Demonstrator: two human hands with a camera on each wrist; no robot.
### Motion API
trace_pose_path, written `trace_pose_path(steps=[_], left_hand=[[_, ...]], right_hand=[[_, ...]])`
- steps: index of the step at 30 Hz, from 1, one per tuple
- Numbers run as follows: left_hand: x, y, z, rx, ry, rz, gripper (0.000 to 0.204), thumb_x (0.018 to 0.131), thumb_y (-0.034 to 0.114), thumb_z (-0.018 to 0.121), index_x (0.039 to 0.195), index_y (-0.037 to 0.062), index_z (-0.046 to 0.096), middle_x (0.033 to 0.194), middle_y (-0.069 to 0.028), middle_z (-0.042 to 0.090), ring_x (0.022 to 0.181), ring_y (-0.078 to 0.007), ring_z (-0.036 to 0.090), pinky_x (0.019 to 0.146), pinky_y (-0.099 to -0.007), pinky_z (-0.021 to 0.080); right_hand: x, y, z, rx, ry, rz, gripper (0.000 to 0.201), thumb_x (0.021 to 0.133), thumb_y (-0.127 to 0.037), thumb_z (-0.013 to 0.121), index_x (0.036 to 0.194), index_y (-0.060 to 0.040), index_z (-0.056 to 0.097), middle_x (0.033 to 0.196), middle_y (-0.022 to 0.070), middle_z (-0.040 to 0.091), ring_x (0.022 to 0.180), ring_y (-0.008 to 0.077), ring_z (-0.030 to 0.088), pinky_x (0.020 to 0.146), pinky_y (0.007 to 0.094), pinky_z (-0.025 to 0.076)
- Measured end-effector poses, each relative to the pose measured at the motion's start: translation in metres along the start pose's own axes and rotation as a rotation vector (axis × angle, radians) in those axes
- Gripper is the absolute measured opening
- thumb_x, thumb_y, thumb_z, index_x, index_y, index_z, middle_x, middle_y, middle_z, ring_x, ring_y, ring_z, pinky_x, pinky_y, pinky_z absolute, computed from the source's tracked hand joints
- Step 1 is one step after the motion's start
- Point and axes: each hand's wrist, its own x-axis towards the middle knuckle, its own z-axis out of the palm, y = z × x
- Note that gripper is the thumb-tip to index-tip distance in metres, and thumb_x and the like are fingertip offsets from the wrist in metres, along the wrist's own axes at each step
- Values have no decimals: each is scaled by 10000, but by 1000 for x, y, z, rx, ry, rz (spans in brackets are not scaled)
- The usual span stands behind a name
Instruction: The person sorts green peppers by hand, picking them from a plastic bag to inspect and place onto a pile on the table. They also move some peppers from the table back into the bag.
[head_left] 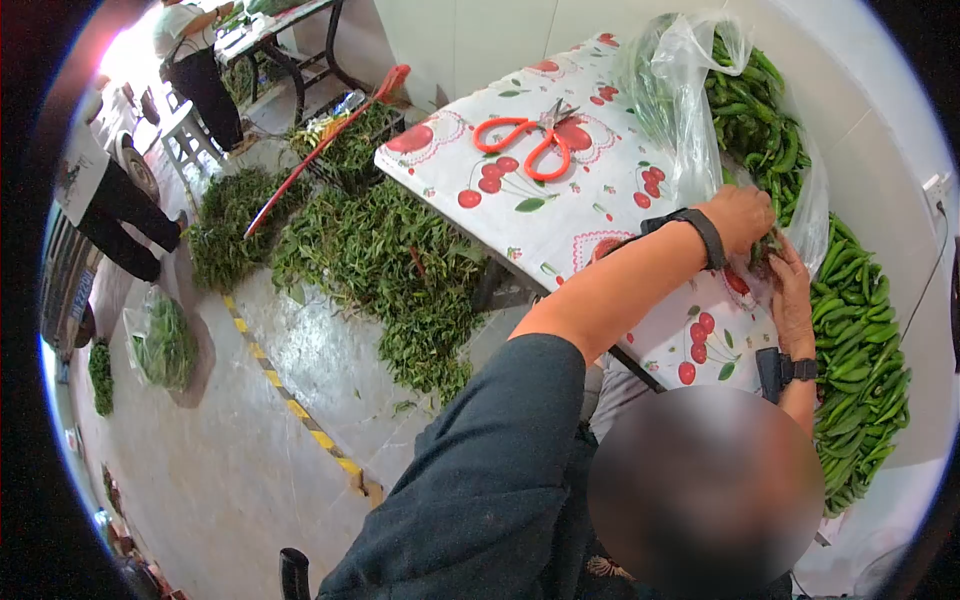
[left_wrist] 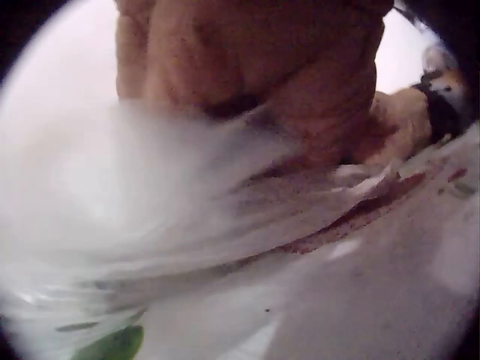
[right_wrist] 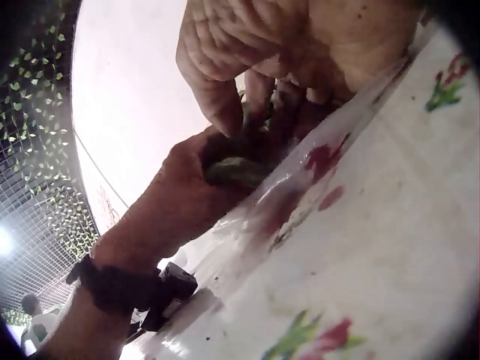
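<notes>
My left hand point(head_left: 740, 215) and right hand point(head_left: 790, 300) work close together at the mouth of a clear plastic bag point(head_left: 690, 120) on a cherry-print tablecloth point(head_left: 590, 210). In the right wrist view, a green pepper point(right_wrist: 236, 171) lies in my left hand's grip. The curled fingers of my right hand point(right_wrist: 292, 52) come down over it from above and hold on there; their tips are partly hidden. Thin plastic film point(left_wrist: 172, 195) hangs across my left hand point(left_wrist: 247, 52) in the left wrist view. Many green peppers point(head_left: 750, 110) fill the bag.
Orange-handled scissors point(head_left: 548, 127) lie on the table's far left part. A long heap of green peppers point(head_left: 860, 370) lies along the right wall. Cut leafy plants point(head_left: 390, 270) cover the floor on the left, with a red-handled stick point(head_left: 325, 150) across them. Two people stand farther off.
</notes>
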Motion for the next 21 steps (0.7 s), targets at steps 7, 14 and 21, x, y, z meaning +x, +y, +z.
trace_pose_path(steps=[7, 14, 21], left_hand=[[-4, 14, 22, 329, 121, -112, 168, 773, 208, 583, 880, 123, 682, 944, -36, 567, 973, -226, 520, 830, -476, 380], [-7, 13, 0, 287, 129, -6, 155, 771, 199, 610, 875, 120, 694, 934, -29, 617, 939, -223, 577, 824, -458, 389], [4, 7, 16, 106, 179, 111, 149, 784, 153, 563, 875, 63, 638, 904, -87, 601, 887, -260, 616, 714, -376, 515]], right_hand=[[-2, -5, 14, 114, -10, 107, 480, 894, -86, 517, 1333, 70, 401, 1351, 144, 451, 1216, 192, 444, 1028, 301, 336], [3, 8, 1, 189, 47, 57, 454, 916, -114, 536, 1331, 30, 419, 1263, 94, 519, 1125, 162, 501, 977, 284, 383], [-4, -8, 7, 162, 107, 36, 331, 938, -146, 541, 1240, -20, 496, 1108, 35, 575, 964, 115, 543, 868, 289, 443]])
